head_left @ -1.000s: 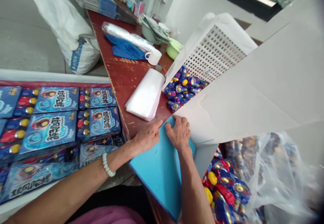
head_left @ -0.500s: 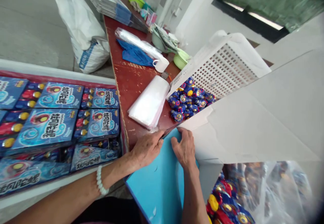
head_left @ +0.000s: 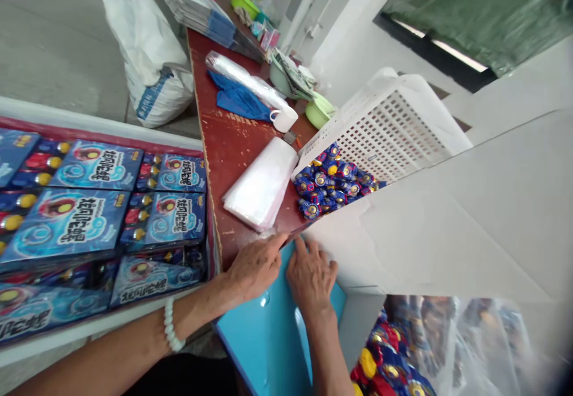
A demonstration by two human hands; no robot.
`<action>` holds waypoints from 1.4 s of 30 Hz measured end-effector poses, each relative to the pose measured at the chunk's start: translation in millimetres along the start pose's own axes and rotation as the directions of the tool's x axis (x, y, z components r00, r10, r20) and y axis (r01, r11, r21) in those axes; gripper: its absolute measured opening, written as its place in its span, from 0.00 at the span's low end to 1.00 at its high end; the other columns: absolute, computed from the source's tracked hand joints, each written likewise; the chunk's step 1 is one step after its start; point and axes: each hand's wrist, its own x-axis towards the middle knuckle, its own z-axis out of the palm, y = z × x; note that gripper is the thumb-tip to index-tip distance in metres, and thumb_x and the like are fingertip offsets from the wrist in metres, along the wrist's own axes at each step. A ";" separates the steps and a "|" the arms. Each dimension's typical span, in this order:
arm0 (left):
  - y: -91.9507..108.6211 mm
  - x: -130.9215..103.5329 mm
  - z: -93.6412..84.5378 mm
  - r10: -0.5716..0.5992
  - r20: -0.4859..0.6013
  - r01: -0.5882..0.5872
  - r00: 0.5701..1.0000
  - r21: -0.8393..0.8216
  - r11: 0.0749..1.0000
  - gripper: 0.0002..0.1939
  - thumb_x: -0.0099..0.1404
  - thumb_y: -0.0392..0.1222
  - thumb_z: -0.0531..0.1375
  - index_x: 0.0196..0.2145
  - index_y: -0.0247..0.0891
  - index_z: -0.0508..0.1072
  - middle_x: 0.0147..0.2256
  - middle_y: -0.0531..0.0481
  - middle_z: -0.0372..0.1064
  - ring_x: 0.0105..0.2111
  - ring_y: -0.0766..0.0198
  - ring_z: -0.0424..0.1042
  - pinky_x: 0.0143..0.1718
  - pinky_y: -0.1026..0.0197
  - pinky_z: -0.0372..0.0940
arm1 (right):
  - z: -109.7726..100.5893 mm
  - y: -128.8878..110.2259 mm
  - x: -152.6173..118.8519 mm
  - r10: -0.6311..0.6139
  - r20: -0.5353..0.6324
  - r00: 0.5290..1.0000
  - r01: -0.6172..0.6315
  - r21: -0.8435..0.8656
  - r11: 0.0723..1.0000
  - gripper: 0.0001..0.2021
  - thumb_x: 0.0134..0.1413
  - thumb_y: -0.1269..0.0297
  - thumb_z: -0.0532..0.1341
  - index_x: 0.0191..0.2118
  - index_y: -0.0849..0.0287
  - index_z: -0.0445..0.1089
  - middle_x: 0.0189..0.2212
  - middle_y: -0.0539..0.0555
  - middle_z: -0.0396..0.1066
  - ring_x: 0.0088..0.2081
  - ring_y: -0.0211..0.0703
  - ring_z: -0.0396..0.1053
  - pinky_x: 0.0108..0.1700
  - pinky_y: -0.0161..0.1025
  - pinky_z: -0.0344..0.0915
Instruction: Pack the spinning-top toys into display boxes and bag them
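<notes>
My left hand (head_left: pixel 253 266) and my right hand (head_left: pixel 310 275) both lie flat on a glossy light-blue sheet (head_left: pixel 268 330) at the near edge of the dark red table (head_left: pixel 228 139). The fingers of both hands point toward the sheet's far edge, side by side and almost touching. A white bead bracelet is on my left wrist. A large white cardboard flap (head_left: pixel 447 223) rises just right of my right hand. A stack of clear plastic bags (head_left: pixel 262 184) lies just beyond my hands.
A white perforated basket (head_left: pixel 389 127) tipped on its side spills blue toy tops (head_left: pixel 331 184) onto the table. Blue boxed toys (head_left: pixel 94 205) fill a tray at left. A clear bag of toys (head_left: pixel 425 348) sits lower right. A white cup (head_left: pixel 283 118), blue cloth, bowls and a white sack (head_left: pixel 150 56) lie farther back.
The camera has shifted, so the table sits lower in view. My right hand slid a little left and back along the blue sheet; my left hand stayed at the sheet's far corner.
</notes>
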 end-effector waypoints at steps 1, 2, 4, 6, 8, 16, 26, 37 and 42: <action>-0.2 0.0 -1.0 0.005 0.001 -0.005 1.000 -0.011 1.000 0.25 0.63 0.30 0.48 0.57 0.42 0.63 0.51 0.45 0.70 0.52 0.57 0.69 0.56 0.54 0.62 | -0.5 -0.8 -3.9 0.004 0.004 1.000 -0.004 -0.003 1.000 0.20 0.63 0.68 0.49 0.58 0.50 0.64 0.49 0.59 0.69 0.48 0.59 0.68 0.45 0.58 0.63; -0.4 -0.1 -2.1 0.005 0.003 -0.005 1.000 -0.023 1.000 0.25 0.63 0.30 0.48 0.57 0.42 0.62 0.51 0.46 0.70 0.52 0.57 0.69 0.56 0.54 0.63 | -0.7 -0.8 -8.9 0.001 0.008 1.000 -0.001 0.005 1.000 0.21 0.63 0.68 0.49 0.60 0.51 0.62 0.53 0.60 0.66 0.51 0.60 0.66 0.45 0.58 0.64; -0.6 -0.2 -4.2 0.001 0.019 0.000 1.000 -0.043 0.999 0.25 0.63 0.30 0.49 0.57 0.42 0.62 0.51 0.47 0.71 0.52 0.58 0.70 0.55 0.54 0.63 | 0.4 0.5 -21.0 -0.013 -0.007 1.000 0.014 0.034 0.999 0.23 0.64 0.69 0.48 0.63 0.54 0.58 0.61 0.62 0.58 0.59 0.63 0.59 0.49 0.61 0.63; 0.2 0.1 -4.8 -0.012 0.037 0.013 0.999 -0.033 0.999 0.24 0.62 0.29 0.48 0.56 0.41 0.63 0.50 0.46 0.70 0.52 0.57 0.69 0.55 0.54 0.63 | 3.9 1.7 -32.2 -0.074 -0.009 0.997 0.075 0.094 0.993 0.24 0.64 0.68 0.48 0.65 0.55 0.54 0.65 0.59 0.51 0.64 0.64 0.50 0.54 0.66 0.58; 2.5 1.4 -3.2 -0.026 0.047 0.025 0.999 0.022 0.999 0.24 0.62 0.29 0.49 0.55 0.37 0.64 0.53 0.42 0.68 0.53 0.55 0.68 0.56 0.53 0.61 | 8.0 2.6 -38.2 -0.151 0.021 0.988 0.144 0.207 0.968 0.24 0.65 0.66 0.48 0.66 0.55 0.53 0.66 0.57 0.49 0.65 0.64 0.47 0.57 0.68 0.56; 9.8 5.9 2.2 -0.023 0.071 0.009 0.997 0.189 0.982 0.28 0.61 0.30 0.50 0.59 0.35 0.59 0.53 0.39 0.68 0.51 0.50 0.70 0.52 0.49 0.64 | -21.7 71.1 -74.4 -0.015 -0.298 0.954 0.228 0.696 0.681 0.18 0.63 0.65 0.53 0.57 0.58 0.66 0.56 0.59 0.67 0.57 0.45 0.65 0.59 0.46 0.62; 77.9 -50.5 31.2 0.681 -0.081 -0.678 0.727 0.070 0.732 0.18 0.65 0.29 0.53 0.52 0.38 0.67 0.46 0.46 0.72 0.46 0.61 0.69 0.52 0.59 0.64 | 23.3 175.4 -276.4 0.589 -0.284 0.757 -0.314 0.632 0.709 0.13 0.61 0.60 0.56 0.48 0.58 0.71 0.44 0.58 0.74 0.42 0.48 0.73 0.43 0.44 0.71; 111.9 -129.6 139.7 0.525 0.693 -0.838 0.494 0.219 0.500 0.27 0.58 0.23 0.49 0.55 0.32 0.64 0.49 0.37 0.65 0.49 0.50 0.63 0.52 0.45 0.62 | 55.4 113.0 -361.4 0.411 -0.349 0.842 -0.253 0.417 0.873 0.25 0.51 0.81 0.49 0.54 0.57 0.64 0.50 0.58 0.67 0.52 0.48 0.63 0.51 0.48 0.65; 112.7 -122.7 141.7 0.552 0.718 -0.846 0.424 0.097 0.524 0.23 0.56 0.23 0.50 0.48 0.36 0.68 0.43 0.41 0.66 0.44 0.52 0.64 0.49 0.46 0.62 | 56.0 105.4 -354.2 0.413 -0.180 0.893 -0.360 0.267 0.894 0.30 0.51 0.78 0.52 0.62 0.58 0.58 0.51 0.63 0.63 0.48 0.55 0.63 0.48 0.54 0.66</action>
